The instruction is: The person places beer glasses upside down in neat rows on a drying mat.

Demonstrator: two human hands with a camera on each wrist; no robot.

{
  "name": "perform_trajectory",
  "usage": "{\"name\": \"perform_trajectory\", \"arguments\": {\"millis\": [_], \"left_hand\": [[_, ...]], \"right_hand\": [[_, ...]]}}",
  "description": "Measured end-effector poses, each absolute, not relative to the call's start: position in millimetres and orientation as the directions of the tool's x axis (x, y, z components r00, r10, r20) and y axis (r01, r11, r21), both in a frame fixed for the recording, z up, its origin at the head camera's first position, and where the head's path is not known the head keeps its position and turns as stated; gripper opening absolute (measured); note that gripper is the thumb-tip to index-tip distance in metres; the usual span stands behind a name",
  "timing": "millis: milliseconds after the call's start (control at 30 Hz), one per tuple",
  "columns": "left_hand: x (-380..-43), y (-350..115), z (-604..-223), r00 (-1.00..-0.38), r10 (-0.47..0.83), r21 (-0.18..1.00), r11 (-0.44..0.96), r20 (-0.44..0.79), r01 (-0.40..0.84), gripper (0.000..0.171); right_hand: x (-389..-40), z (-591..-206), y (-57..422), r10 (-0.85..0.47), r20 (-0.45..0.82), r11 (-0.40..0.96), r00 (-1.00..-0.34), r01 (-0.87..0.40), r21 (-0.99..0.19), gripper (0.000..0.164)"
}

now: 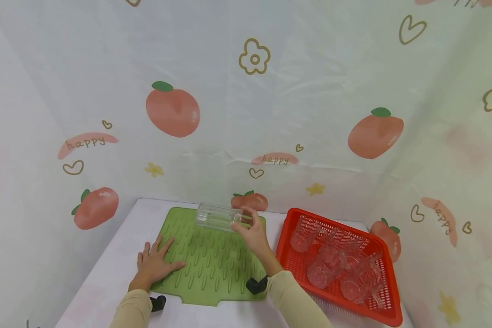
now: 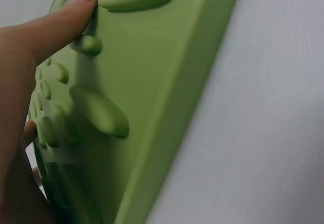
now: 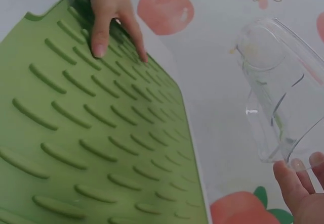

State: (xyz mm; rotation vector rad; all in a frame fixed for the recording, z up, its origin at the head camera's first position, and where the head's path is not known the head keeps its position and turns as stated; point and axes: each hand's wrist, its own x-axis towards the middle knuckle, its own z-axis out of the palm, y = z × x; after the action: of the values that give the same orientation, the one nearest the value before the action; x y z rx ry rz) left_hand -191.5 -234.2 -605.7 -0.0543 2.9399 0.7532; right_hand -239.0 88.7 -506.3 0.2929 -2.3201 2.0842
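Note:
A ribbed green mat [image 1: 215, 273] lies on the white table. My left hand [image 1: 155, 265] rests on the mat's left side with its fingers spread; in the left wrist view the thumb [image 2: 61, 24] touches the mat near its raised edge. Above the far part of the mat, my right hand [image 1: 252, 231] holds a clear mug [image 1: 217, 217] on its side, thumb and fingers around one end. In the right wrist view the mug [image 3: 278, 77] is tilted, and a handle-like loop shows along its side. Fingertips [image 3: 286, 178] touch its lower end.
To the right stands a red perforated basket [image 1: 289, 228] with several clear mugs [image 1: 325, 269] lying in it. A white cloth [image 1: 213, 164] printed with fruit hangs behind and beside the table. Black wrist mounts [image 1: 257, 285] sit at both sleeves.

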Motion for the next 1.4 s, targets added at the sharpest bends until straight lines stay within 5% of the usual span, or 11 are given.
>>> {"name": "perform_trajectory", "arguments": {"millis": [367,867,1400], "left_hand": [[-194.7,-236.5,-583.2,-0.999,-0.022,0.539,0.842,-0.043,-0.042,0.085],[-216.7,-211.5,-539.2,-0.994,0.005,0.832,0.547,0.109,0.094,0.068],[-213.2,-185.9,-508.9,-0.986,0.060,0.917,0.365,0.153,0.164,0.065]], "right_hand": [[-236.2,-516.5,83.5,-0.116,0.139,0.128,-0.984,-0.153,-0.980,0.058],[-218.5,-487.9,73.4,-0.185,0.132,0.060,-0.974,-0.145,-0.988,0.057],[-233.3,-527.1,66.7,-0.190,0.161,0.055,-0.968,-0.175,-0.983,0.056]]}}
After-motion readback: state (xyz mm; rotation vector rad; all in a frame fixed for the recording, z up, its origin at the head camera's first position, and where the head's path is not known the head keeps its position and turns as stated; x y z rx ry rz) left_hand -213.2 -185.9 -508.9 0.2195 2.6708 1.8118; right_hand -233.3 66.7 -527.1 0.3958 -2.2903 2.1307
